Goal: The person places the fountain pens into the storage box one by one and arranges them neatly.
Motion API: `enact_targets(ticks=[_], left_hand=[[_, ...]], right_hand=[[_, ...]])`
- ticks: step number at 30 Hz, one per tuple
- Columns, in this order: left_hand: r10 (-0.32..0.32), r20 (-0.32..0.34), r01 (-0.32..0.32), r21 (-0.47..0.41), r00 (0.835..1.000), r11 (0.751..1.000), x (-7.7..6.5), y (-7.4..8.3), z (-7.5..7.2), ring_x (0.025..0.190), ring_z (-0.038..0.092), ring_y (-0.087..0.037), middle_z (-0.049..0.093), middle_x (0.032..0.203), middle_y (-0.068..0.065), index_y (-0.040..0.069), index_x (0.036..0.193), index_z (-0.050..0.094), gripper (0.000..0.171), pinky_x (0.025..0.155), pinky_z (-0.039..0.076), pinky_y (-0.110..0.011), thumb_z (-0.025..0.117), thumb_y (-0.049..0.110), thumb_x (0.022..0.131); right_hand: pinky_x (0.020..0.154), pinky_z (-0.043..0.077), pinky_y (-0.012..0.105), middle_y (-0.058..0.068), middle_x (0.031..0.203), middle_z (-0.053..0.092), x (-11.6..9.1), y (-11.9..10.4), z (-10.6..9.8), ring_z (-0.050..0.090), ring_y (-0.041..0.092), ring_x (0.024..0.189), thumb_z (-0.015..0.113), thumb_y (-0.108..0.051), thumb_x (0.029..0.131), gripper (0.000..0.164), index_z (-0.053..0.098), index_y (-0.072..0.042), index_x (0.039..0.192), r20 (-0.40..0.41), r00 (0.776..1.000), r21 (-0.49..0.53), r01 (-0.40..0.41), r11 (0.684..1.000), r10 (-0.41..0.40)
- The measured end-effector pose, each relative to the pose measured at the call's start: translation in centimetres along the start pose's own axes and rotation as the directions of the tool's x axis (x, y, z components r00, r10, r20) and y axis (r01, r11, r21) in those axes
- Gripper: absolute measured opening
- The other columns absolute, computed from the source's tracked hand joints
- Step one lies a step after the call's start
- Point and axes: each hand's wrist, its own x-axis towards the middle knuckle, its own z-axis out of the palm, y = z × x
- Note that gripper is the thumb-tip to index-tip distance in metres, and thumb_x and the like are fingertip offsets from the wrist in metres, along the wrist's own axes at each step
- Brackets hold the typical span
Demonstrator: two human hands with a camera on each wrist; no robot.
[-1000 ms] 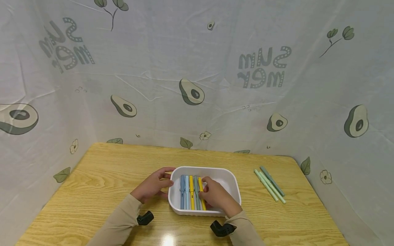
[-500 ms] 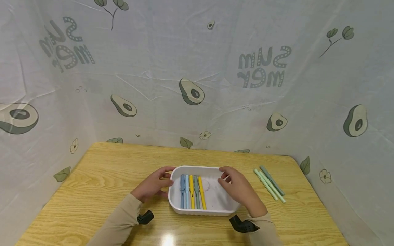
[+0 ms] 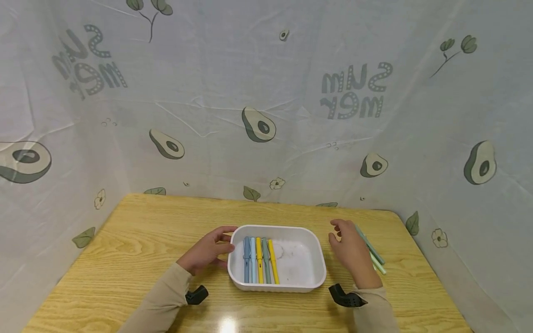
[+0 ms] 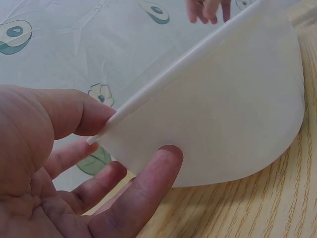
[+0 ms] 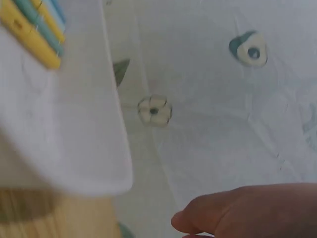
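My left hand (image 3: pixel 210 249) holds the left end of a white plastic tray (image 3: pixel 318 249). In the left wrist view, the thumb lies over the rim and a fingertip touches the outer wall (image 4: pixel 233 114). Several capped pens stand side by side in the tray's left half: a blue pen (image 3: pixel 247 261), a light blue pen (image 3: pixel 253 261), a yellow pen (image 3: pixel 259 261), a grey-green pen (image 3: pixel 266 261) and a slightly slanted yellow pen (image 3: pixel 273 261). My right hand (image 3: pixel 351 249), holding nothing, hovers right of the tray with loosely bent fingers, partly hiding the pens beyond it.
On the table right of the tray lie a dark green pen (image 3: pixel 372 249) and light green pens (image 3: pixel 378 264), partly covered by my right hand. The wooden table (image 3: pixel 166 217) meets a hanging printed sheet (image 3: pixel 216 162) at its back and sides.
My right hand has let go of the rightmost yellow pen, left the tray and moved right to the loose pens. That yellow pen now slants a little. The left hand stays put.
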Motion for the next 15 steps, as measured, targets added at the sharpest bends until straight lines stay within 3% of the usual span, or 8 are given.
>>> enact_targets(ticks=[6, 9, 15], left_hand=[[0.0, 0.003, 0.0, 0.003, 1.0, 1.0, 0.0, 0.1, 0.0, 0.108, 0.063, -0.034, 0.049, 0.135, -0.027, 0.01, 0.155, 0.043, 0.055, 0.079, 0.064, -0.048, 0.059, 0.004, 0.103], [0.0, 0.006, 0.0, 0.01, 1.0, 1.0, 0.0, 0.0, -0.1, 0.108, 0.063, -0.033, 0.049, 0.135, -0.027, 0.011, 0.155, 0.043, 0.055, 0.079, 0.064, -0.048, 0.059, 0.005, 0.103], [0.006, 0.011, -0.006, 0.007, 1.0, 1.0, 0.0, 0.0, -0.2, 0.107, 0.063, -0.032, 0.049, 0.135, -0.027, 0.012, 0.155, 0.044, 0.054, 0.08, 0.064, -0.049, 0.059, 0.005, 0.104]], right_hand=[[0.086, 0.052, 0.062, 0.035, 0.126, 0.054, 0.3, 2.1, 0.4, 0.054, 0.052, 0.112, 0.058, -0.011, 0.101, 0.042, 0.055, 0.011, 0.136, 0.023, 0.995, -0.049, -0.101, 0.994, 0.102], [0.09, 0.048, 0.068, 0.042, 0.134, 0.045, 0.4, 3.1, 0.6, 0.044, 0.061, 0.121, 0.057, -0.011, 0.101, 0.045, 0.052, 0.013, 0.139, 0.041, 0.984, -0.047, -0.169, 0.984, 0.171], [0.095, 0.042, 0.074, 0.05, 0.133, 0.039, 0.5, 4.4, 0.7, 0.038, 0.069, 0.122, 0.058, -0.014, 0.099, 0.053, 0.045, 0.018, 0.139, 0.105, 0.963, -0.106, -0.235, 0.966, 0.246]])
